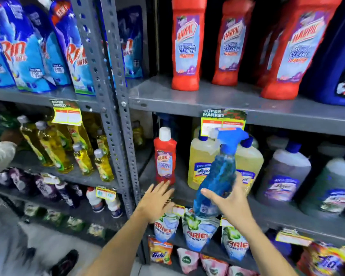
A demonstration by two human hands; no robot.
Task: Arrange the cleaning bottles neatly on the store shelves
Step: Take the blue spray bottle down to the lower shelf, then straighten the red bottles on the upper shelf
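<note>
With our right hand [230,204] wrapped around the tilted spray bottle [217,176] at the middle shelf's [287,214] front edge and our left hand [157,198] spread empty just below the small red bottle [165,156], we should stand it upright between neighbours, label outward.

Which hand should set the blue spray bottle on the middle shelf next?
Right, probably. The right hand already grips the blue spray bottle in front of the yellow jugs. The left hand is open and empty near the small red Harpic bottle.
</note>
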